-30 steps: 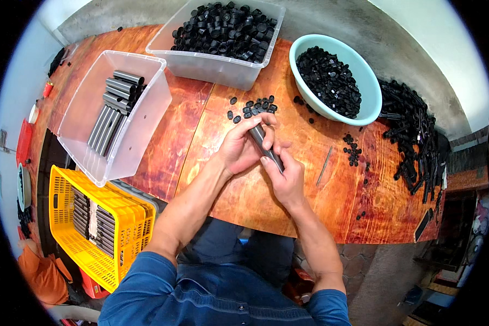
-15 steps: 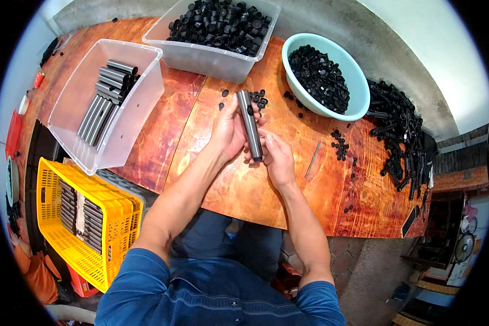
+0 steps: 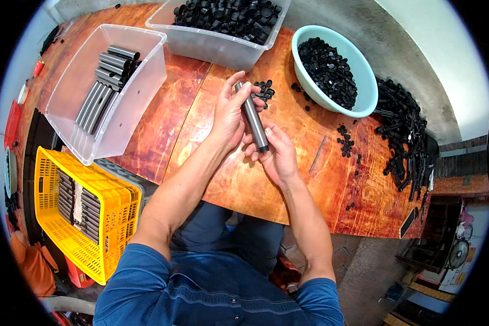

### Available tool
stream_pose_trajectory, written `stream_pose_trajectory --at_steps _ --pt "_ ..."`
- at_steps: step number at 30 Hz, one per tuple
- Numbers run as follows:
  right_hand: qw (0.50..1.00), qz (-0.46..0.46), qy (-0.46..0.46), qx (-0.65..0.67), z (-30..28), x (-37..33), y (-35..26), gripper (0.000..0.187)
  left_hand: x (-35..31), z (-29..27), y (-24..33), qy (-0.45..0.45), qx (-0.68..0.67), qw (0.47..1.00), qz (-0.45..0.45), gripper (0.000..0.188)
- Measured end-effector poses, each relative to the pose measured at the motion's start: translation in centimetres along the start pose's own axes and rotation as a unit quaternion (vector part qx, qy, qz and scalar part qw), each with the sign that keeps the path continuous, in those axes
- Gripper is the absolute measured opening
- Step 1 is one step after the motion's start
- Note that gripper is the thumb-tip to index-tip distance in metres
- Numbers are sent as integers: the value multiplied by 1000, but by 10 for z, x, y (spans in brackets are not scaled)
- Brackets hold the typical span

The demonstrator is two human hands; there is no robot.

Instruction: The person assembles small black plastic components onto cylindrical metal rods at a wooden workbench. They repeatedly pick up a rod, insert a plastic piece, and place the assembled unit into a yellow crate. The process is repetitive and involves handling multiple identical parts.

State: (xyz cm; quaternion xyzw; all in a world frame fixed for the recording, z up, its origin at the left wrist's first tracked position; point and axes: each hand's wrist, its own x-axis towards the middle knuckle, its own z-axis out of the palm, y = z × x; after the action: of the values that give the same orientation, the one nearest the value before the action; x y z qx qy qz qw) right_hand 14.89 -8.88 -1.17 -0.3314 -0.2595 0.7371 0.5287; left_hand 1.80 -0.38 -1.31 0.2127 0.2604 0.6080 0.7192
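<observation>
A dark grey metallic tube point(image 3: 253, 120) with a black lower end slants between my two hands above the wooden table. My left hand point(image 3: 228, 117) holds its upper part, the thumb lying across the top side near the end. Around the lower end close the fingers and thumb of my right hand point(image 3: 280, 155). Just beyond the tube, small black plastic pieces point(image 3: 266, 89) lie loose on the table, partly hidden by my left fingers. To the right of my right hand lies a thin metal rod point(image 3: 318, 154).
Similar tubes fill part of a clear bin point(image 3: 141, 103) at left. Another clear bin point(image 3: 212, 51) holds black caps, and a pale blue bowl point(image 3: 367, 81) holds small black parts. Black parts point(image 3: 402, 130) are heaped at right. A yellow crate point(image 3: 111, 233) of tubes stands lower left.
My left thumb has moved onto the tube's upper part, covering the black spot that showed there. My right hand stays at the lower end. The view has shifted slightly.
</observation>
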Motion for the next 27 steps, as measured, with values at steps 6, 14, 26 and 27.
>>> stream_pose_trajectory --at_steps 6,14,26,27 --pt "1000 0 1 -32 -1 0 1 33 -1 0 3 4 -10 999 -32 32" --pt "982 -88 38 -163 4 -2 10 25 3 -15 3 48 -133 984 -109 26" --pt "692 -476 159 -519 51 29 25 42 -5 2 -8 124 -6 992 17 28" --pt "681 -480 167 -528 50 32 27 44 -7 3 -6 117 -5 993 26 28"
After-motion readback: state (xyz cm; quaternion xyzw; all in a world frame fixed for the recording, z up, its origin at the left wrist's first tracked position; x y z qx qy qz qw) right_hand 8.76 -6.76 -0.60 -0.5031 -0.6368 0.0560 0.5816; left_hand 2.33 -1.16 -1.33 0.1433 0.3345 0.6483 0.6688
